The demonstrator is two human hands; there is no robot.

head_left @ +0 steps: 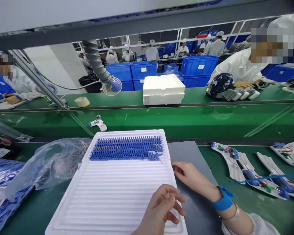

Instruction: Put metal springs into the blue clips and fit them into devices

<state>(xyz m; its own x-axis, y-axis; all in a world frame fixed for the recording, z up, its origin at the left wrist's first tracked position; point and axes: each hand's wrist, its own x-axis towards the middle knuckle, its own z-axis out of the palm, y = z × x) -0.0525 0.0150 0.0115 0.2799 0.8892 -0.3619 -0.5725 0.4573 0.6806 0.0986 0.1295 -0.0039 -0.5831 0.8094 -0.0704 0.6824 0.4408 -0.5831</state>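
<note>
A white ridged tray (112, 199) lies in front of me. Its far part holds rows of small blue plastic parts (120, 155), many with metal springs or pins. A few blue pieces (155, 156) lie loose at the right end of the nearest row. My left hand (161, 207) hovers over the tray's lower right, fingers loosely curled and apart, nothing visible in them. At the tray's right edge is my right hand (186, 173), a blue band on its wrist. Its fingertips are drawn together around something small and dark that I cannot make out.
A grey mat (198, 163) lies under the tray's right side. White curved housings with wires (230, 160) are on the right. Plastic bags (61, 160) lie left. Beyond the green barrier (186, 120) stand white boxes (163, 89), a fan (220, 83) and co-workers.
</note>
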